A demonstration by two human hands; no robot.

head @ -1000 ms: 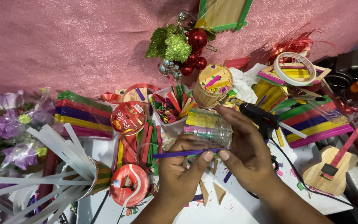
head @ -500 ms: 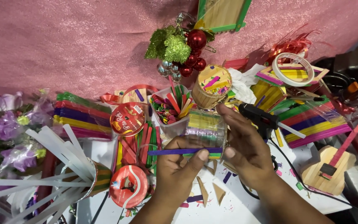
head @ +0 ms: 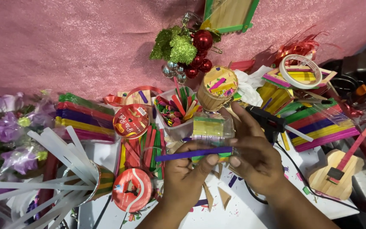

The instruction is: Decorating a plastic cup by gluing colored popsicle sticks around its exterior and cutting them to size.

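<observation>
Home craft corner: table crowded with coloured craft sticks, ribbon spools, glue gun; pink cloth backdrop.

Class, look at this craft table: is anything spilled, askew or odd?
Small coloured stick offcuts lie scattered over the white table by the right hand. The left hand shares a purple stick. Nothing looks damaged.

My left hand and my right hand are bare, with no gloves, rings or bracelets that I can see. My fingernails are short and unpainted. Both forearms are uncovered down to the frame's bottom edge, with no sleeve or watch showing.
</observation>
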